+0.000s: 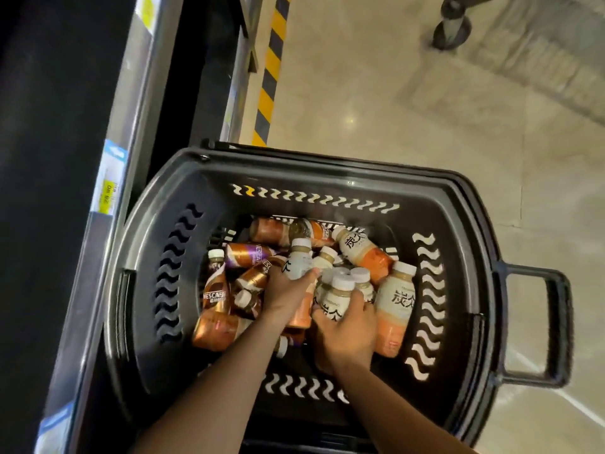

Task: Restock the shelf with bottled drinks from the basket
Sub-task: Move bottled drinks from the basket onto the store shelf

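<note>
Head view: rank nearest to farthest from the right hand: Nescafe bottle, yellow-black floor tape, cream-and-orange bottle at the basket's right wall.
From the right hand:
1. cream-and-orange bottle, just right of the hand, inside the basket.
2. Nescafe bottle, across the basket by its left wall.
3. yellow-black floor tape, outside the basket, on the floor past its far rim.

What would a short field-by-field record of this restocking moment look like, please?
container: black basket, beside the shelf edge, with tiled floor beyond it
contents: jumbled bottled drinks, with brown Nescafe bottles to the left and white-and-orange bottles to the right
left hand: grips a cream-capped bottle
right hand: grips a white-capped bottle
stage: both held bottles are inside the basket, not yet lifted out
</note>
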`<state>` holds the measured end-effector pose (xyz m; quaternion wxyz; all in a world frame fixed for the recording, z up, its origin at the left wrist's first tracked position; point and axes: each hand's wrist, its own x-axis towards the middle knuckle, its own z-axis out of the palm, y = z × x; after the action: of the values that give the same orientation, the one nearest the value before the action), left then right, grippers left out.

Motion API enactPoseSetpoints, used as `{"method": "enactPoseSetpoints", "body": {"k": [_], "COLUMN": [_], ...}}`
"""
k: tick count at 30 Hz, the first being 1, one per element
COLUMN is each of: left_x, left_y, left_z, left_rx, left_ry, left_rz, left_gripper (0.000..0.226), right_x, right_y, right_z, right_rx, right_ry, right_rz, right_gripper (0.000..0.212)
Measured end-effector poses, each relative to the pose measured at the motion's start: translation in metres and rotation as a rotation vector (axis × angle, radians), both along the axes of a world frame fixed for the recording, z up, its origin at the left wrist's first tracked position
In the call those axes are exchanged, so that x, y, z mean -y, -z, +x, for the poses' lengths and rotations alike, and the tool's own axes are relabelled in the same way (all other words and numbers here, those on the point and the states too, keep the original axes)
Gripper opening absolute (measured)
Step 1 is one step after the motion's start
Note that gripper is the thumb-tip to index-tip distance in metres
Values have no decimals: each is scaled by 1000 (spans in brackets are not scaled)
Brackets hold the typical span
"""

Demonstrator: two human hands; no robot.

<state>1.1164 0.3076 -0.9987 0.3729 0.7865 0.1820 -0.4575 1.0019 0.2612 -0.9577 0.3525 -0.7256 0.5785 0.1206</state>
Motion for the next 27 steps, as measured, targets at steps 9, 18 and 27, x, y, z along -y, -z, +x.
{"method": "enactPoseSetpoints", "body": {"k": [9,18,27], "left_x": [-20,-11,-97], "left_y": [-188,-558,-822], "left_z": [17,35,-39], "left_rx": [-25,289,824], "left_ry": [-76,-175,-393], "left_rz": [-303,-555,-537], "left_gripper": [71,60,43], "right_x": [72,111,50], "right_y": [-166,-522,-788], "right_z": [25,64,68], "right_rx": [435,744,1070], "right_ry": [245,17,-570], "right_rz": [378,250,476], "right_gripper": [57,37,40]}}
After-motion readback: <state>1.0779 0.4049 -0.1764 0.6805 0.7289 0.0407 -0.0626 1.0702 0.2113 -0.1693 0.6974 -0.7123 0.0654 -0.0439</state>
